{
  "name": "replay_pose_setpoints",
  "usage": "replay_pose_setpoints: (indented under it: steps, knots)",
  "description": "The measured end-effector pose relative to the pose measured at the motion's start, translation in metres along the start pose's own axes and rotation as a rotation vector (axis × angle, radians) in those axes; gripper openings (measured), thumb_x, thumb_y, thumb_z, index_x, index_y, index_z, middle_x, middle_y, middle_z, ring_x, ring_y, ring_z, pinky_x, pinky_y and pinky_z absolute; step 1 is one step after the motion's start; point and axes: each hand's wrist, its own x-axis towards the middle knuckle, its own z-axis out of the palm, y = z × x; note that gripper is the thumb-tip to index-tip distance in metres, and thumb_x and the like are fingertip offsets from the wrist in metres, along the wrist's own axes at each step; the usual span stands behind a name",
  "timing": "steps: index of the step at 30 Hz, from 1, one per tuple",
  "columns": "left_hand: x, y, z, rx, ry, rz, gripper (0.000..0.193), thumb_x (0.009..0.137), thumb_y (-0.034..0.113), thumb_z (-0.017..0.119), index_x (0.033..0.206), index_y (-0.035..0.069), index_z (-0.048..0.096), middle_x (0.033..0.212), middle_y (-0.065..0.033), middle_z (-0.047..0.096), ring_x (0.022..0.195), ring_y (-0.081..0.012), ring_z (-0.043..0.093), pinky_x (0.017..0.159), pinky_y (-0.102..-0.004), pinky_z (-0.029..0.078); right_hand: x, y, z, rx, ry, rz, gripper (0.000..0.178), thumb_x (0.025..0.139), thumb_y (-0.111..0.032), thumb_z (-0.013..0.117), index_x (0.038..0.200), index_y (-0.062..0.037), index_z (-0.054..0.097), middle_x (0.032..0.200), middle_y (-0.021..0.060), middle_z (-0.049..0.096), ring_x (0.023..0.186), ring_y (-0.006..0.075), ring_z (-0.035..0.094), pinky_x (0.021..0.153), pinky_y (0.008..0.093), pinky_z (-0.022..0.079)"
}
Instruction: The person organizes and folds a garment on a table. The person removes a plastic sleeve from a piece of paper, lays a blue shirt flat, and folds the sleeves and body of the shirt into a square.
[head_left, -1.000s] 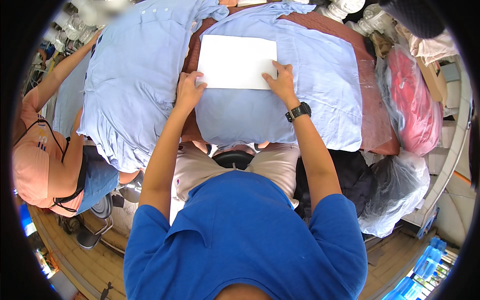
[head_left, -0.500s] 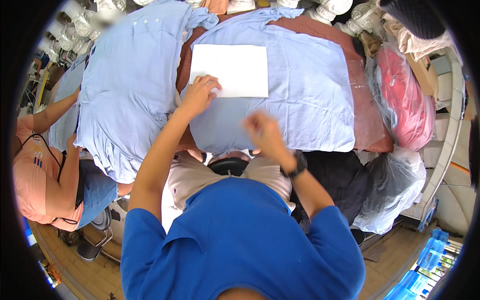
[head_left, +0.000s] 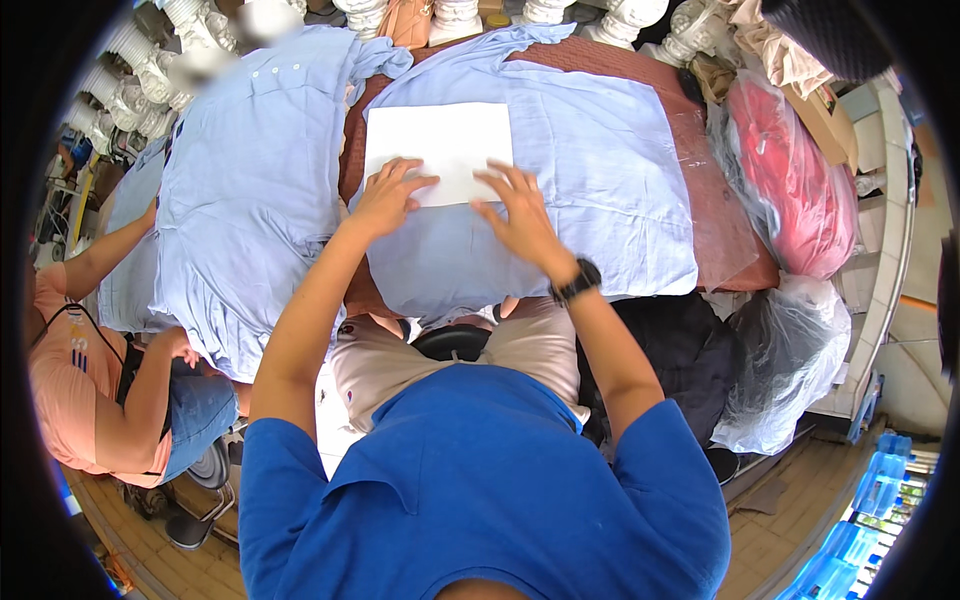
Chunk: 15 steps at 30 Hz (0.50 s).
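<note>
A light blue shirt (head_left: pixel 600 190) lies spread flat on a reddish-brown table (head_left: pixel 725 230). A white rectangular card (head_left: pixel 440 145) rests on the shirt's upper middle. My left hand (head_left: pixel 385 195) lies flat on the card's lower left edge, fingers apart. My right hand (head_left: pixel 520 215), with a black wristwatch on its wrist, presses on the card's lower right edge and the shirt just below it, fingers spread. Neither hand grips anything.
A pile of more light blue shirts (head_left: pixel 240 200) hangs over the table's left side. A person in an orange top (head_left: pixel 70 370) sits at the left. Plastic bags with red (head_left: pixel 790 190) and dark clothing (head_left: pixel 790 360) stand at the right. White balusters (head_left: pixel 450 15) line the far edge.
My right hand pulled back toward me half a second ago and has now returned to the card's lower right edge. My left hand stayed on the card.
</note>
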Motion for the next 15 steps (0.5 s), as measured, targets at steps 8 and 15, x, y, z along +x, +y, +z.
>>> replay_pose_setpoints:
  steps: [8,15]
  knots:
    - [0.006,-0.004,-0.005,-0.03,-0.109,-0.045,0.053,0.083,0.005,0.068,0.131,0.026,0.06,0.146,-0.002,0.046,0.133,-0.0277,0.04,0.102,-0.0487,0.041,0.026,0.043,0.055,-0.213,-0.197,0.023,0.032,0.087,-0.029,0.067,0.118,-0.0201,0.067,0.139,0.0036,0.05,0.13,0.0342,0.04,0.109,0.0531,0.029]
    - [0.006,0.002,-0.01,0.011,-0.086,-0.11,0.051,0.085,0.006,0.067,0.132,0.022,0.058,0.133,-0.0017,0.051,0.124,-0.0262,0.045,0.098,-0.0447,0.042,0.026,0.043,0.061,-0.261,-0.182,-0.013,0.037,0.085,-0.03,0.068,0.12,-0.0203,0.064,0.134,0.0055,0.052,0.128,0.0343,0.039,0.107,0.0587,0.027]
